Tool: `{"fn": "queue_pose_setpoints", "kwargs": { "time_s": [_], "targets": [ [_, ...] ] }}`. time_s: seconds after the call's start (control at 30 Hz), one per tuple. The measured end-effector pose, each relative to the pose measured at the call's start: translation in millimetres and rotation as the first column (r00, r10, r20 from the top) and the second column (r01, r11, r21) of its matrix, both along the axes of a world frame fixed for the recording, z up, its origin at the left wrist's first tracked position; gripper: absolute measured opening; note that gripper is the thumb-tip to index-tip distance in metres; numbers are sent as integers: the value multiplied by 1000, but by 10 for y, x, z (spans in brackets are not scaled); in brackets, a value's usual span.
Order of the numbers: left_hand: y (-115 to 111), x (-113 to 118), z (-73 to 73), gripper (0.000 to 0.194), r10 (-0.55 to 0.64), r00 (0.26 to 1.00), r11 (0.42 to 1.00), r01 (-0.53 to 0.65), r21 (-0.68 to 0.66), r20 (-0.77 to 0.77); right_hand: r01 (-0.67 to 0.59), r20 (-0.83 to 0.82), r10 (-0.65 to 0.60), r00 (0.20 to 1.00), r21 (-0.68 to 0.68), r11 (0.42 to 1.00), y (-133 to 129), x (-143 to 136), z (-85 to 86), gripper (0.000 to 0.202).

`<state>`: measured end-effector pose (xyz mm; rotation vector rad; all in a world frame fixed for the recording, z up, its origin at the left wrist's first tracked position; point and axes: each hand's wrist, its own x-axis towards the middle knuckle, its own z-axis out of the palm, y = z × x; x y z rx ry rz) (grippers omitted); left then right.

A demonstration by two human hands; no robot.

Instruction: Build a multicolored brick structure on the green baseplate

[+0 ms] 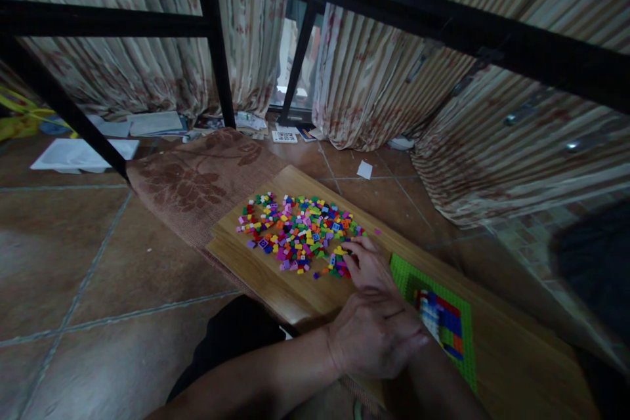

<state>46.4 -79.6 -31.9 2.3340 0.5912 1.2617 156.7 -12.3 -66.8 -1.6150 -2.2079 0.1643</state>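
Note:
A pile of small colourful toy building bricks point(305, 230) is spread over the far part of a wooden bench point(290, 295). At its right edge is my right hand point(369, 266), its thumb and fingers apart and bent down by the bricks; no brick shows clearly between them. My left hand point(377, 335) lies across my right wrist, fingers curled over it. Right of my hands is a green baseplate point(408, 272), partly covered by my right arm. On it stands a block of joined red, blue, white and orange bricks point(445, 321).
A patterned brown cloth point(197, 177) hangs under the bench's far end. Black metal bars point(216, 46) cross in front of striped curtains point(384, 79). On the tiled floor are a white tray point(73, 154), papers point(155, 123) and a white scrap point(365, 170). One pink brick point(377, 231) lies near the bench edge.

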Motion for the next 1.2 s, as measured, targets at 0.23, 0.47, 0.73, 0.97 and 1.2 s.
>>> {"fn": "queue_pose_setpoints", "kwargs": {
  "time_s": [0.23, 0.47, 0.73, 0.97, 1.2],
  "targets": [
    [119, -62, -12, 33, 42, 998, 997, -38, -71, 55, -48, -52, 47, 998, -21, 999, 78, 6, -88, 19],
    [143, -72, -29, 33, 80, 996, 989, -76, -124, 30, -61, -147, 64, 987, 24, 998, -5, 1, -164, 13],
    [141, -40, -77, 33, 56, 998, 993, -55, -102, 1, -164, -99, 164, 981, 6, 986, 3, 6, -95, 20],
    [139, -48, -67, 34, 71, 997, 994, -69, -89, 17, -270, -67, 269, 961, -1, 963, 121, -16, -120, 17],
    [138, -57, -53, 33, 50, 998, 993, -44, -109, 47, -287, -166, 286, 944, 15, 958, 103, -25, -98, 20]
  ]
}}
